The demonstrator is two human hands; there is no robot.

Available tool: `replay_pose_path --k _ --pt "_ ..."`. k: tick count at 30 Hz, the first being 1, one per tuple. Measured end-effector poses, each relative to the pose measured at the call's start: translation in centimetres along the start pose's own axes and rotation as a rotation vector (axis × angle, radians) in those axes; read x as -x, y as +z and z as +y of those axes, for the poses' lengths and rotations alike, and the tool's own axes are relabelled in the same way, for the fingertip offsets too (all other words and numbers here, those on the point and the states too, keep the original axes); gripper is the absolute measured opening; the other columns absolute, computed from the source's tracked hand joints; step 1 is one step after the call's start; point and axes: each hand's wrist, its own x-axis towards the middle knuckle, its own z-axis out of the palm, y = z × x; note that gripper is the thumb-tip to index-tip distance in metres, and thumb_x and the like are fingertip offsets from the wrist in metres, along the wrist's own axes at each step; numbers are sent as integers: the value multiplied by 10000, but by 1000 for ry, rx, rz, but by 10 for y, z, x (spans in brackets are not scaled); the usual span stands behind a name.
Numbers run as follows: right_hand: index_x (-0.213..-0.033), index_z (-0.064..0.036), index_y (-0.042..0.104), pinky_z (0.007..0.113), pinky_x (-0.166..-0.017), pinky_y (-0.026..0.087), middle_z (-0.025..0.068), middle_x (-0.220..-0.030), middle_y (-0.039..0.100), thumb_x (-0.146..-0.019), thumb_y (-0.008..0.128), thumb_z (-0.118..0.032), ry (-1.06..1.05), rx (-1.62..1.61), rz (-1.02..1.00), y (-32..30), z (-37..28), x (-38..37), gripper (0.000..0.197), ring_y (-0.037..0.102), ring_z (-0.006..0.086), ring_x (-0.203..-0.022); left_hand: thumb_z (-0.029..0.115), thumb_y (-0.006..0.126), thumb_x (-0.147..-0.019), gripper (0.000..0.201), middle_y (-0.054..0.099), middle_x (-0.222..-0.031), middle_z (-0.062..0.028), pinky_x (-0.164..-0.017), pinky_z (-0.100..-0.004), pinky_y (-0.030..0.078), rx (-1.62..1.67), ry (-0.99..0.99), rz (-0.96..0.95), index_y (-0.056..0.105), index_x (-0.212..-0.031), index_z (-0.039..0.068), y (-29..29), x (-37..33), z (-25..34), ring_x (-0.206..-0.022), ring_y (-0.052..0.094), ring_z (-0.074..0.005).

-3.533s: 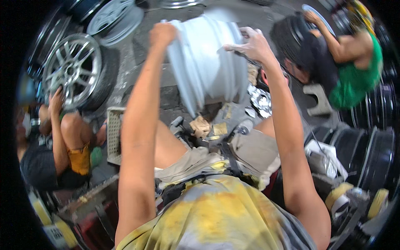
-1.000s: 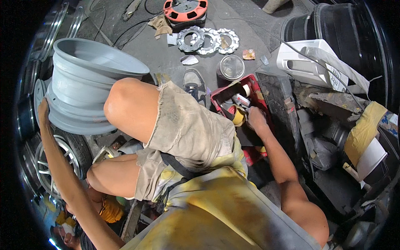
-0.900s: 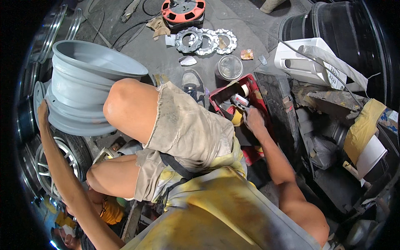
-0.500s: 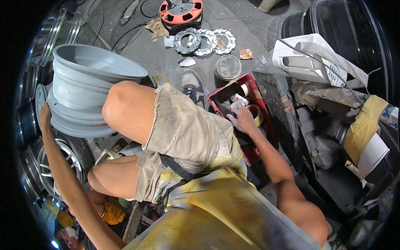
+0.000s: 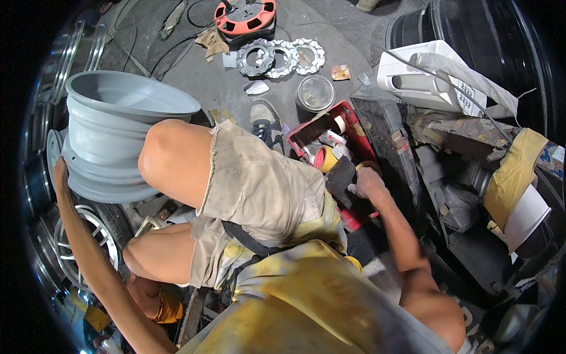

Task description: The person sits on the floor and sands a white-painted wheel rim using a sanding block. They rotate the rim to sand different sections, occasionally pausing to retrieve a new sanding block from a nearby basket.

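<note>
On my left a grey-primed wheel rim [image 5: 106, 141] rests tilted beside my raised knee. My left hand [image 5: 60, 174] grips its lower left edge, with some fingers hidden behind the metal. My right hand [image 5: 370, 184] is closed at the near end of a red plastic crate [image 5: 361, 127]. Between its thumb and fingers is the edge of a dark grey sheet [image 5: 339, 176], perhaps sandpaper. Inside the crate lie a red and yellow tape roll [image 5: 324, 159] and a small white item [image 5: 335, 138]. A tan tape ring [image 5: 367, 166] shows beside my right knuckles.
Beyond the crate stands a clear-lidded jar [image 5: 315, 94]. Farther off are several silver ring spacers [image 5: 282, 59] and an orange cable reel [image 5: 246, 16]. A white appliance [image 5: 418, 76] with a cable sits at right, near a yellow cloth [image 5: 513, 171]. More wheels [image 5: 85, 242] line the left.
My right hand has moved toward me and right within the crate and now has the dark sheet. The red and yellow tape roll has come into sight. My left hand stays on the rim.
</note>
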Motion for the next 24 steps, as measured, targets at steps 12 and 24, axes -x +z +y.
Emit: replay_pose_path --k 12,24 --pt "-1011 -54 663 432 -738 585 138 -999 642 -822 778 -267 -382 0 770 -8 -59 -62 307 686 380 -880 502 425 -981 716 699 -1093 -260 -856 -416 492 41 -5 -14 616 -1186 -157 -5 7 -1 -1032 666 -310" --pt "-885 -33 729 438 -698 586 157 -909 706 -939 550 -200 -275 171 387 23 -66 -124 251 718 328 -829 515 406 -980 732 669 -1176 -309 -949 -427 463 -194 32 116 615 -1204 -150 -6 -8 -24 -1138 644 -353"
